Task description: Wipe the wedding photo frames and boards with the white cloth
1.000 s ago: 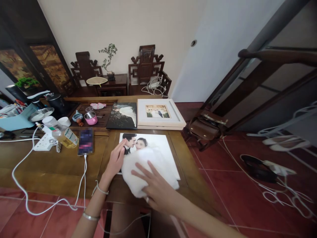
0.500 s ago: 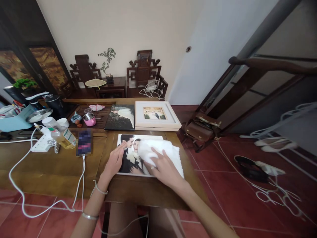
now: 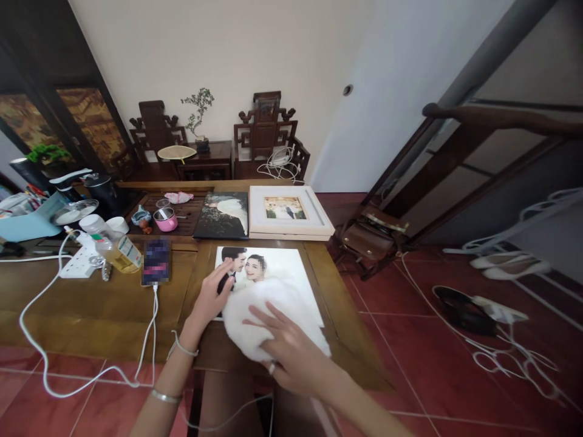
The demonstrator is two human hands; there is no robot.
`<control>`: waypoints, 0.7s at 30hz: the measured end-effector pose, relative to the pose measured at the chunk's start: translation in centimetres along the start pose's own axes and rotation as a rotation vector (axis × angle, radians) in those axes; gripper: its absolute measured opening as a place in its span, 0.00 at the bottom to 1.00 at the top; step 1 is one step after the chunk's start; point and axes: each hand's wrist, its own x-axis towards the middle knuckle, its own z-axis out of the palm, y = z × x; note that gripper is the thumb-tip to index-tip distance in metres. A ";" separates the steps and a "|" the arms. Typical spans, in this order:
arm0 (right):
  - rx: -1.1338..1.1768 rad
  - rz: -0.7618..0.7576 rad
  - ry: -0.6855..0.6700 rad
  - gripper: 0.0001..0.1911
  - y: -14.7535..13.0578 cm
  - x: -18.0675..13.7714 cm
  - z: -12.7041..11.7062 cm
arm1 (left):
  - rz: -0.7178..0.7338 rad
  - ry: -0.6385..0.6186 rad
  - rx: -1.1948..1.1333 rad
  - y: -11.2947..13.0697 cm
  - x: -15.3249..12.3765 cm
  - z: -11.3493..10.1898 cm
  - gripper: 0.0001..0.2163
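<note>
- The left hand [image 3: 210, 298] reached forward, palm down, from a forearm that entered at the bottom edge. A thin string band sat at the wrist and a metal bangle [image 3: 166, 397] further back.
- The left fingers [image 3: 221, 278] were extended and close together. They lay flat on the left border of the large glossy wedding photograph [image 3: 277, 267] and pinched nothing.
- The right hand [image 3: 288, 355] came in from the lower right, palm down, with a ring [image 3: 272, 367] on one finger.
- The right fingers [image 3: 262, 317] were spread wide and pressed onto the top of the fluffy white cloth [image 3: 277, 300]. They were not closed around it.
- The cloth lay bunched on the near half of the photograph, under the right fingers and just beside the left hand. Contact with the left hand could not be told.
- The photograph lay flat on the brown wooden worktop [image 3: 91, 303], near its front right corner. Behind it sat a white-framed picture [image 3: 289, 209] and a dark frameless print [image 3: 223, 213].
- Hidden: the cloth and the right hand covered the photograph's near edge and lower part.
- Cut off: the right forearm ran out of frame at the bottom. The right thumb could not be made out.
- The screen of the phone [image 3: 156, 261], left of the photograph on a white cable [image 3: 150, 328], was blurred.
</note>
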 end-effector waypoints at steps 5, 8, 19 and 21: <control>-0.039 0.281 0.099 0.10 2.8 -2.2 -1.9 | 0.053 -0.056 0.031 -0.1 0.0 0.5 0.15; -0.032 0.427 0.180 0.13 5.2 -0.3 -3.3 | 0.060 -0.061 0.021 -0.3 0.0 0.6 0.13; 0.002 0.264 0.155 0.15 6.5 14.3 -2.6 | 0.044 -0.054 0.021 -0.5 0.0 0.6 0.10; 0.001 0.244 0.140 0.13 6.6 14.7 -2.2 | 0.037 -0.059 0.026 -0.5 0.0 0.6 0.10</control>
